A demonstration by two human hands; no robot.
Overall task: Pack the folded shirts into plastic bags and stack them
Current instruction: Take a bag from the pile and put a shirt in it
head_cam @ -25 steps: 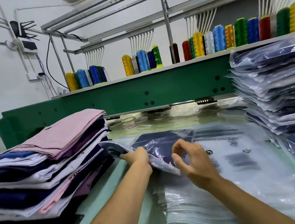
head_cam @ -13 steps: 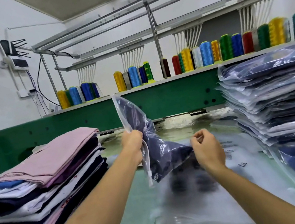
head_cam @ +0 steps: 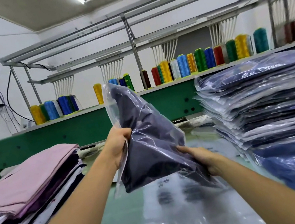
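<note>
The bagged navy shirt (head_cam: 149, 147) was up in the air, tipped on end, near the stack of bagged shirts (head_cam: 263, 103) but not touching it. The left hand (head_cam: 118, 145) had its fingers curled round the bag's long edge, roughly halfway up. The right hand (head_cam: 201, 156) clamped the low corner, thumb on top and fingers tucked under.

It looked light and totally floppy to me: soft fabric in slick film. I'd guess the shirt slides and bunches toward the low end if you only hold plastic, so grab through the film onto the fabric at two opposite edges. The bag's top end was just loose plastic, nothing to hold there.

Room-wise, there was open air between the bag and the stack, but the stack's near edges were ragged and overhanging, so a snag or a slide seemed possible. The pile of unbagged folded shirts (head_cam: 27, 182) sat well apart from the stack, across the table. Empty plastic bags (head_cam: 178, 205) lay at the stack's foot.
</note>
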